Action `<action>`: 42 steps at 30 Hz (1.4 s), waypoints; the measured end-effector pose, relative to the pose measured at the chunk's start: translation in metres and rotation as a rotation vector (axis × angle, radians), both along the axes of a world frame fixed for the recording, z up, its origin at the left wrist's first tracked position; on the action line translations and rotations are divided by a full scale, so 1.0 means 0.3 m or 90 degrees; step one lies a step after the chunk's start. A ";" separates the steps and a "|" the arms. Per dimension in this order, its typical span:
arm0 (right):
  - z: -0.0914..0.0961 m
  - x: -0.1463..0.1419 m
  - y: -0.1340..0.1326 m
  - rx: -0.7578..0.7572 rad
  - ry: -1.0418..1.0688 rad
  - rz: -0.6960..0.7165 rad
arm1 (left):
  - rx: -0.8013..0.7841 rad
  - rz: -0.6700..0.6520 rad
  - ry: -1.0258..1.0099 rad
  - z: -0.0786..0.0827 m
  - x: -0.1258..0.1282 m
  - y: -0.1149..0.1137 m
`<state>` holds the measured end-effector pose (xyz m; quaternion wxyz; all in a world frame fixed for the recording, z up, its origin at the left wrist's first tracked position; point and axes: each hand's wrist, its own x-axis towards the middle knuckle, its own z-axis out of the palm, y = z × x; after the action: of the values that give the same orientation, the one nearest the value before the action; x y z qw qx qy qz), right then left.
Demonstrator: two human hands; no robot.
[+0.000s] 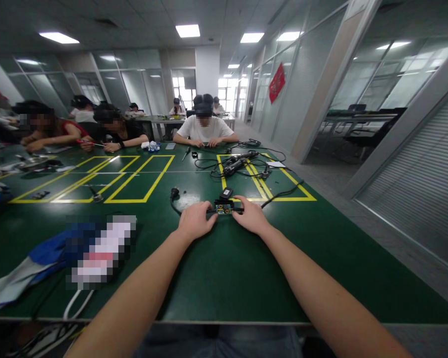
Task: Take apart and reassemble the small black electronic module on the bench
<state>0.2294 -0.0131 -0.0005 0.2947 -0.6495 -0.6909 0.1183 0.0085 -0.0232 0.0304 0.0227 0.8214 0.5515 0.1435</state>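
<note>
A small opened black case with a circuit board (224, 209) showing inside lies on the green table between my hands. My left hand (197, 220) closes on its left end, thumb and fingers around where a cable enters. On the opposite end my right hand (250, 215) grips with the thumb in front and the index finger reaching over the back. A loose black cover (227, 193) is just behind the case. From the left side a black cord leads to a plug (175, 193); another black cord (283, 192) runs off to the right.
Tangled black cables and adapters (239, 164) lie behind my right hand. Yellow tape (146, 199) marks rectangles on the table (246, 278). A screwdriver (186, 153) is farther back. A blue and white cloth (30, 271) is at left. Across sits a person in a white shirt (205, 129).
</note>
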 end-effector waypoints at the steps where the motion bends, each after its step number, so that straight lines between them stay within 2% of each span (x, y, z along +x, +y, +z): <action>1: 0.001 -0.001 -0.002 -0.003 -0.003 0.001 | -0.006 -0.002 0.006 0.004 0.000 -0.002; 6: -0.007 0.003 -0.001 -0.008 0.027 0.057 | -0.041 -0.004 0.041 0.008 0.003 -0.002; 11: -0.031 0.016 0.014 0.048 0.036 0.117 | -0.040 -0.009 0.005 -0.001 -0.001 0.006; 18: -0.031 0.020 0.006 0.055 0.063 0.138 | -0.018 -0.087 -0.101 -0.023 -0.015 0.017; 22: -0.027 0.019 -0.001 0.058 0.068 0.156 | 0.013 -0.143 -0.111 -0.041 -0.015 0.026; 29: -0.036 0.024 0.005 0.065 0.062 0.185 | 0.018 -0.138 -0.130 -0.063 -0.016 0.039; 42: -0.031 0.020 -0.002 0.087 0.075 0.210 | 0.023 -0.167 -0.108 -0.067 -0.013 0.039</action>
<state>0.2354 -0.0136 -0.0098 0.3546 -0.4976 -0.7762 0.1554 0.0047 -0.0115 0.0103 0.0729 0.8715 0.4330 0.2183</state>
